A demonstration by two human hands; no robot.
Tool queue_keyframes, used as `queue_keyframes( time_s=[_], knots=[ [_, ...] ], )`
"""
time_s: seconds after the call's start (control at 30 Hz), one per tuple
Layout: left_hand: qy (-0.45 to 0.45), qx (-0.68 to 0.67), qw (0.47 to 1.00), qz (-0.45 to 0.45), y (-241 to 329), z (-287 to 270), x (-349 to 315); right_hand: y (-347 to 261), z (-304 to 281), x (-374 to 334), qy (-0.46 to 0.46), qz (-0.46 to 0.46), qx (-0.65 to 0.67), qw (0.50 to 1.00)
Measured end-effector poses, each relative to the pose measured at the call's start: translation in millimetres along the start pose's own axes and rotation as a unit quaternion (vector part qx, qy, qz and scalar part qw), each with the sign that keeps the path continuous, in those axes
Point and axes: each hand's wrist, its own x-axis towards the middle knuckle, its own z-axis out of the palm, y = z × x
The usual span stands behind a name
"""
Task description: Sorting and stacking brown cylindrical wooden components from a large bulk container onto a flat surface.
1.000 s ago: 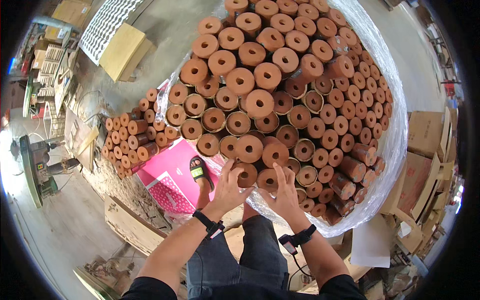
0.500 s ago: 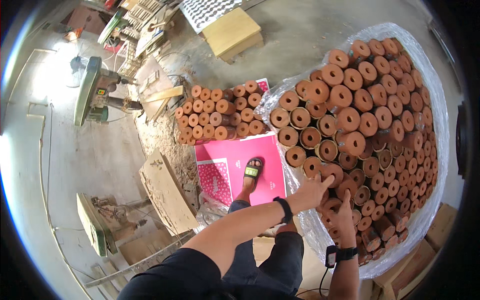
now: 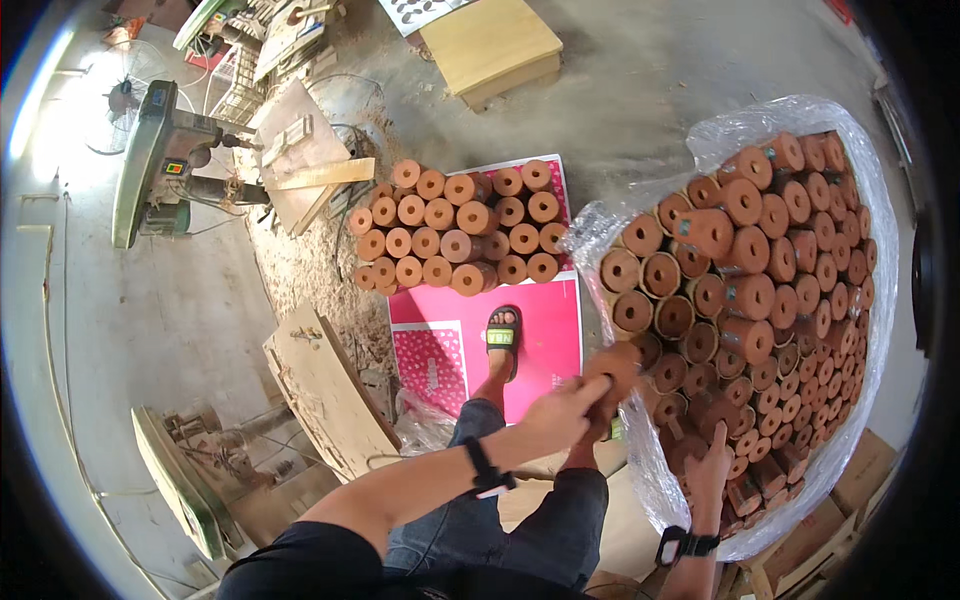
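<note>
My left hand (image 3: 562,412) grips a reddish-brown cylinder (image 3: 615,366) with a round hole through its middle, held up near the left edge of a large pile. My right hand (image 3: 708,468) is at the lower part of that pile, its fingers around another such cylinder (image 3: 714,408); part of the grip is hidden. The pile of holed cylinders (image 3: 748,340) lies on its side in a clear plastic wrap (image 3: 640,455). Some cylinders near its left edge have pale rims.
Stacked cylinders (image 3: 411,209) stand beyond my foot on a pink sheet (image 3: 545,340). Green drilling machines (image 3: 150,165) and wooden boards (image 3: 325,385) are at the left, amid sawdust (image 3: 285,270). A yellowish wooden box (image 3: 490,45) sits at the back. Cardboard boxes (image 3: 865,470) lie at the lower right.
My left hand has drawn a cylinder away from the pile, to the left. My right hand has shifted slightly right and down, staying at the pile. The view has turned a little leftward.
</note>
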Motion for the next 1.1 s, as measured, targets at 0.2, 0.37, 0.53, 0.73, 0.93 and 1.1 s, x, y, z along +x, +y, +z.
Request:
queue_keyframes(
  time_s=[0.2,0.37,0.53,0.73,0.93,1.1],
  knots=[
    [0.053,0.129,0.986,-0.089,-103.3,-101.8,28.5,-149.0,-26.3,-45.5,-0.114,-0.071,0.174,0.976],
    [0.15,-0.019,0.958,-0.245,-175.4,-89.4,97.9,-223.5,23.3,-32.7,-0.141,-0.18,0.206,0.951],
    [0.176,-0.076,0.928,-0.318,-212.8,-76.6,130.2,-251.8,50.8,-12.9,-0.183,-0.19,0.182,0.947],
    [0.104,0.053,0.913,-0.39,-206.7,-90.3,165.3,-278.6,55.8,36.0,-0.17,-0.179,0.117,0.962],
    [0.055,0.162,0.915,-0.367,-234.4,-109.7,136.3,-356.9,57.7,121.0,-0.11,-0.306,0.037,0.945],
    [0.058,0.155,0.936,-0.312,-245.8,-99.6,136.0,-396.1,83.2,173.3,-0.028,-0.408,-0.064,0.91]
  ],
)
